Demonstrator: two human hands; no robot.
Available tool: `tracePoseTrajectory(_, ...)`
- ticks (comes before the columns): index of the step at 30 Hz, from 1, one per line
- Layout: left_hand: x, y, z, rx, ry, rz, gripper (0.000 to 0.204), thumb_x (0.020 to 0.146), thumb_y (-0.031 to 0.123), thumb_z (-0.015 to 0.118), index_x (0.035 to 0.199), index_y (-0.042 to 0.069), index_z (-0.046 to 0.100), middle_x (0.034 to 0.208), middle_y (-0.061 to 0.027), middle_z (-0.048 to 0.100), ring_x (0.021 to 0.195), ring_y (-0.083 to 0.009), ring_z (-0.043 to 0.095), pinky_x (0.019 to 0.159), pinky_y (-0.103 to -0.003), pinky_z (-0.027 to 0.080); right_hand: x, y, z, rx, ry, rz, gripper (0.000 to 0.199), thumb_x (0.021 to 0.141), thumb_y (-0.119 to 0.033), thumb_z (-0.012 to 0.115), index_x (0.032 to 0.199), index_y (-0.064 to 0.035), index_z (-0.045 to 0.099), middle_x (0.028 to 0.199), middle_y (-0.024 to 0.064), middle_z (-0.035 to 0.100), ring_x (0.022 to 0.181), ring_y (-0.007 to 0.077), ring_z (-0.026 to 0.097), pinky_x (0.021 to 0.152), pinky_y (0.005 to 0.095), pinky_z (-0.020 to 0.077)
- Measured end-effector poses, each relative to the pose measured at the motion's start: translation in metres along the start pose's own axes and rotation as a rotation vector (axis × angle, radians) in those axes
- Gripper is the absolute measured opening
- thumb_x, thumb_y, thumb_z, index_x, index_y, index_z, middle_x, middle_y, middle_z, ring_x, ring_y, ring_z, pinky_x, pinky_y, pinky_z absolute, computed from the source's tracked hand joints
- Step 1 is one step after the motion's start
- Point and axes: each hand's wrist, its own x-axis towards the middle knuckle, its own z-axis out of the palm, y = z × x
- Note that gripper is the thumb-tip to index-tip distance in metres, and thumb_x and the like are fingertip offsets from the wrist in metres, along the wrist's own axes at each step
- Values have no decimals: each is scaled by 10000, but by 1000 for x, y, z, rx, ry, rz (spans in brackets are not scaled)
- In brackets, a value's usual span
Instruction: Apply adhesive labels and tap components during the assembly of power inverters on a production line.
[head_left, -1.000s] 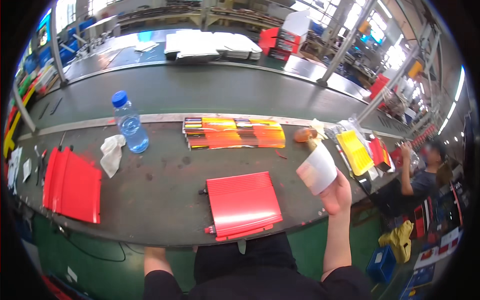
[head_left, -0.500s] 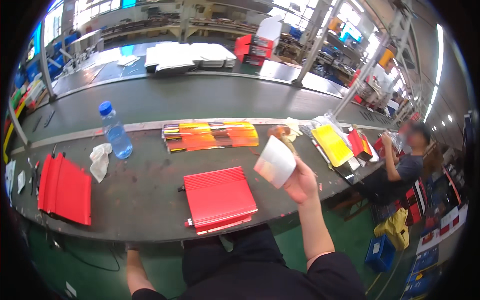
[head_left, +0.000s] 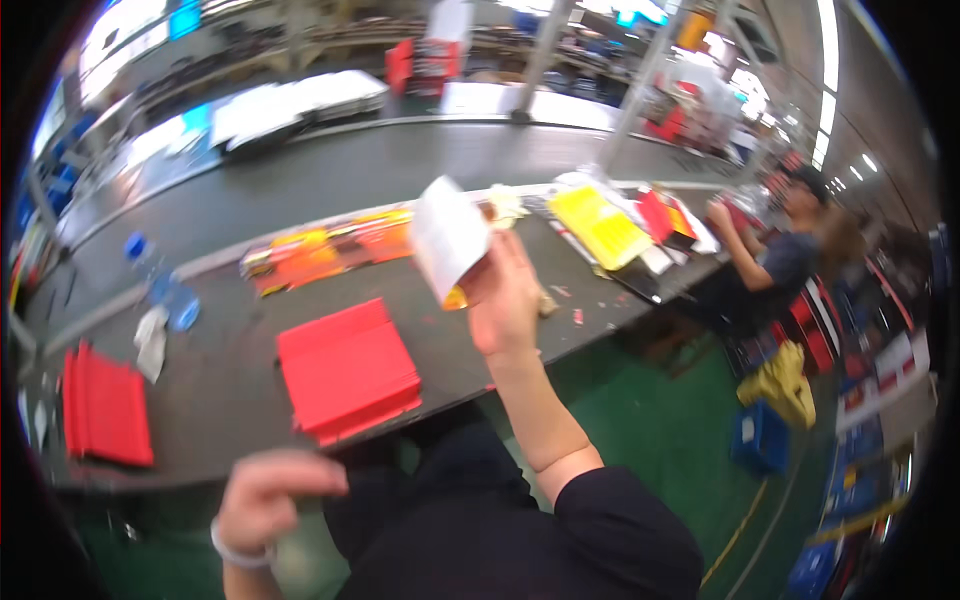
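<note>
In my right hand (head_left: 505, 300) is a thin curved sheet (head_left: 445, 235), white on the side facing me, with a bit of orange at its lower edge. The hand is closed on its right edge, raised over the bench. My left hand (head_left: 265, 500), a white band at its wrist, hovers by the bench's front edge. Its fingers are blurred but apart, and nothing shows in them. A red finned metal casing (head_left: 350, 370) lies flat between the two hands. Another red casing (head_left: 105, 410) rests farther left. Shiny orange-yellow printed sheets (head_left: 335, 250) lie behind the middle casing, partly covered by the held sheet.
A water bottle (head_left: 165, 285) with a blue cap stands at the left, beside a crumpled white tissue (head_left: 151, 343). Toward the right are a yellow packet (head_left: 600, 225) and a red box (head_left: 665, 217). A co-worker (head_left: 775, 240) sits at the bench's right end.
My left hand has risen from below the bench edge into the lower left. The right hand has moved left and up with the sheet. The whole view has shifted.
</note>
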Motion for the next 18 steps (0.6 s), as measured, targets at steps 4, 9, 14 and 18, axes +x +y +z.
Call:
tracePoseTrajectory(4, 90, 17, 7, -202, 503, -74, 320, 941, 80, 472, 1239, -21, 534, 1181, -127, 599, 1106, -200, 574, 945, -311, 453, -36, 18, 35, -308, -193, -305, 117, 1004, -118, 415, 1051, -58, 504, 980, 51, 596, 857, 109, 598, 773, 274, 510)
tracePoseTrajectory(9, 121, -10, -9, -469, 632, -54, 280, 944, 180, 569, 1192, 51, 561, 1103, -46, 631, 1017, -121, 595, 822, -252, 502, -51, 37, 54, -1186, -690, -856, 139, 809, -11, 610, 938, -39, 654, 1153, 147, 611, 1158, 347, 527, 955, 427, 427)
tracePoseTrajectory(14, 100, -4, -3, -290, 778, 0, 196, 951, 113, 533, 1118, 21, 578, 1014, -66, 663, 908, -142, 650, 793, -285, 540, -42, 45, 10, -864, -393, -738, 343, 787, -62, 668, 1113, -24, 568, 1173, 130, 551, 1115, 276, 518, 973, 404, 404)
tracePoseTrajectory(18, 91, 5, -3, -163, 708, 64, 215, 957, 101, 486, 1147, 26, 555, 996, -96, 679, 875, -182, 677, 778, -335, 563, -19, 51, 3, -298, -346, 120, 332, 911, -69, 587, 1221, 3, 492, 1195, 76, 534, 1110, 167, 507, 968, 316, 400)
